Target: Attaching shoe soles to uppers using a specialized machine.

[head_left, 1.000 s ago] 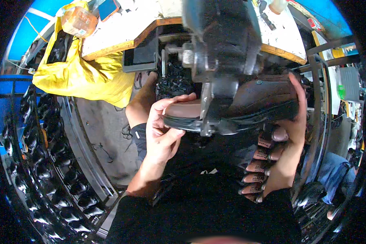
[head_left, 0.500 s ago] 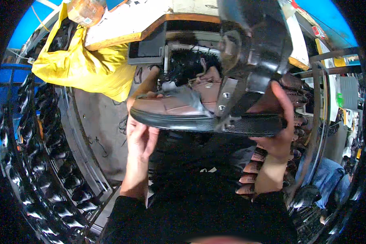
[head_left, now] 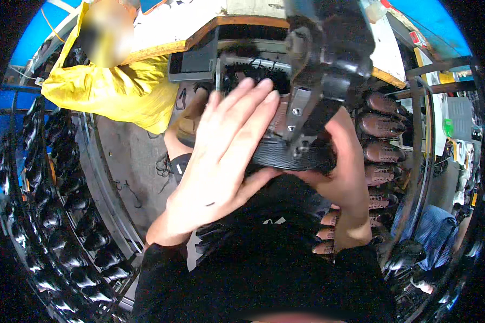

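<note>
Below the black machine head [head_left: 331,59] sits a brown lace-up shoe [head_left: 277,156] with a thick, ridged black sole, turned with its sole edge facing me. My left hand [head_left: 226,142] lies over the shoe's upper with its fingers long and close together, its thumb reaching under the sole, so most of the upper is hidden. At the other end my right hand [head_left: 347,161] wraps the shoe close beside the machine's lower metal parts; its fingertips are out of sight beneath. Whether the machine's tip touches the shoe, I cannot tell.
Brown shoes stand in a rack [head_left: 382,126] on my right. Rows of shiny black shoes [head_left: 81,199] fill racks on my left. A yellow sack [head_left: 113,94] hangs by the white worktable [head_left: 183,21]. Behind the shoe is a tray of black bristles [head_left: 256,67]. A person in blue checks [head_left: 434,231] is at lower right.
My left hand has gone from supporting the toe from below to lying across the upper. The shoe has turned, its toe no longer pointing left. My right hand has shifted slightly left.
</note>
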The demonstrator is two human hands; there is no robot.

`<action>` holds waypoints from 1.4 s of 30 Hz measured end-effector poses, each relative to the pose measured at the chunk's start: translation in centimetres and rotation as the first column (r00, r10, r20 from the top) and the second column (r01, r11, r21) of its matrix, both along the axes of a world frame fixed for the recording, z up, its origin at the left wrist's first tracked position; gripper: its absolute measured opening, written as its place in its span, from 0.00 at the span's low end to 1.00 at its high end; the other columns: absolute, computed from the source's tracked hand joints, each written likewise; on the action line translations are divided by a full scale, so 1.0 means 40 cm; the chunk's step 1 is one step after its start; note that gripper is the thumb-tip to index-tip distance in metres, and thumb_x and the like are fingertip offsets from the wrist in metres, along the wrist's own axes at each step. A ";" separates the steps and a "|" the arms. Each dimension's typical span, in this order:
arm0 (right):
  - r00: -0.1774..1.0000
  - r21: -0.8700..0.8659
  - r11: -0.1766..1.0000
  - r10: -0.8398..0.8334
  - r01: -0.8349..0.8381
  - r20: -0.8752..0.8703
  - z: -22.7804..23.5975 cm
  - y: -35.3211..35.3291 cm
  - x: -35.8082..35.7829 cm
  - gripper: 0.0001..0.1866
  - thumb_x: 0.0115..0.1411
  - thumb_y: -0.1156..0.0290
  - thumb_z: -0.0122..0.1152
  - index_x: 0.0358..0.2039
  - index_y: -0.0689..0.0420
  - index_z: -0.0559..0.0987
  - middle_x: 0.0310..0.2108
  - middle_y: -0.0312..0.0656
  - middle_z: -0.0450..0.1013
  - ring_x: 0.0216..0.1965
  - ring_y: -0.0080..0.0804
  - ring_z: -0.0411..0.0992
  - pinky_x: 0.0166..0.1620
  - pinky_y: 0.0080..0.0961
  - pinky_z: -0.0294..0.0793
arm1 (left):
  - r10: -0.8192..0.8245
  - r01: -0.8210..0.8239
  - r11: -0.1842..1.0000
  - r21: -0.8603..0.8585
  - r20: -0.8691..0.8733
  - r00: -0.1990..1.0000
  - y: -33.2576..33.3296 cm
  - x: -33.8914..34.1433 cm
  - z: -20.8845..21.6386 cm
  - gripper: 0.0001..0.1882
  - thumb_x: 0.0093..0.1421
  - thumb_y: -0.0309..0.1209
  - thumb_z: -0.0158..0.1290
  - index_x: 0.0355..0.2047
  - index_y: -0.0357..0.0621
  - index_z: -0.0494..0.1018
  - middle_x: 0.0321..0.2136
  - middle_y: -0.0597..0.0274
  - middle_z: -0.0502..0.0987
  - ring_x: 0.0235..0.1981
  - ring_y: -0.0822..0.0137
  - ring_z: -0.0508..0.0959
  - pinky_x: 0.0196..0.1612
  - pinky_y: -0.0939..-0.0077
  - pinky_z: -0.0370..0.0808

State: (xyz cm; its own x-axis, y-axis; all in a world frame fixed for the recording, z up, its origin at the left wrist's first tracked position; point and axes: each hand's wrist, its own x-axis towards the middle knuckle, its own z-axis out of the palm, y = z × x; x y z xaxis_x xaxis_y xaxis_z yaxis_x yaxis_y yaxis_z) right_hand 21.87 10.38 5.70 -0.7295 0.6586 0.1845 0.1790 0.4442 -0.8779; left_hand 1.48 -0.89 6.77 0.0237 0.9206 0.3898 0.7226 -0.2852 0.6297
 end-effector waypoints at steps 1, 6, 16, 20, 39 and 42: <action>0.996 0.176 0.984 -0.012 -0.003 0.088 0.022 -0.003 -0.007 0.44 0.40 0.69 0.78 0.60 0.57 0.68 0.60 0.50 0.63 0.63 0.49 0.62 0.62 0.40 0.63 | -0.001 0.002 0.999 -0.040 0.004 1.000 0.005 0.001 0.005 0.48 0.43 0.26 0.67 0.66 0.40 0.58 0.64 0.47 0.61 0.66 0.48 0.61 0.66 0.48 0.56; 0.978 0.280 0.959 -0.022 -0.038 0.206 0.034 -0.013 -0.011 0.44 0.37 0.72 0.79 0.57 0.55 0.71 0.59 0.49 0.62 0.60 0.52 0.64 0.60 0.41 0.67 | -0.053 0.081 0.990 -0.116 0.232 0.971 0.018 -0.016 -0.036 0.45 0.41 0.22 0.68 0.62 0.39 0.64 0.60 0.48 0.68 0.61 0.50 0.68 0.63 0.58 0.65; 0.986 -0.493 0.869 -0.038 -0.049 -0.164 -0.326 -0.070 -0.001 0.60 0.39 0.72 0.81 0.69 0.59 0.52 0.65 0.48 0.59 0.66 0.41 0.59 0.66 0.38 0.60 | 0.034 0.070 0.992 -0.108 0.744 0.667 -0.012 0.030 -0.144 0.49 0.40 0.18 0.72 0.63 0.34 0.61 0.61 0.50 0.66 0.60 0.61 0.70 0.62 0.65 0.67; 0.999 -0.498 0.866 0.036 -0.041 -0.021 -0.534 -0.062 0.076 0.54 0.44 0.77 0.77 0.68 0.56 0.54 0.64 0.47 0.62 0.65 0.38 0.60 0.66 0.38 0.60 | -0.118 0.093 0.992 0.085 0.884 0.453 -0.004 0.060 -0.212 0.54 0.38 0.17 0.72 0.66 0.35 0.55 0.61 0.51 0.65 0.58 0.62 0.71 0.56 0.70 0.73; 0.996 -0.342 0.937 -0.083 0.073 -0.014 -0.359 -0.018 0.187 0.45 0.48 0.88 0.67 0.65 0.57 0.58 0.60 0.42 0.64 0.63 0.35 0.60 0.65 0.33 0.60 | -0.099 0.094 0.994 0.056 0.830 0.548 0.010 0.093 -0.184 0.49 0.44 0.13 0.68 0.66 0.33 0.57 0.58 0.55 0.68 0.54 0.66 0.72 0.57 0.73 0.69; 0.998 -0.368 0.928 -0.061 0.050 -0.018 -0.380 -0.009 0.190 0.46 0.46 0.89 0.65 0.66 0.57 0.58 0.60 0.42 0.64 0.64 0.34 0.60 0.65 0.32 0.60 | -0.170 0.091 0.985 0.144 0.766 0.619 0.023 0.085 -0.173 0.49 0.43 0.14 0.69 0.65 0.32 0.58 0.57 0.54 0.70 0.55 0.64 0.73 0.57 0.71 0.70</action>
State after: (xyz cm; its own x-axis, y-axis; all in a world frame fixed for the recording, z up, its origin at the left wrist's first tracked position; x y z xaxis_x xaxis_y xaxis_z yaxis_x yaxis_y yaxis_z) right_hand 29.48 10.01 -9.48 -0.6878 0.7235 -0.0582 0.1666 0.0794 -0.9828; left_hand 4.87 0.04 -0.16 -0.2050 0.8956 0.3947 -0.0695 -0.4156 0.9069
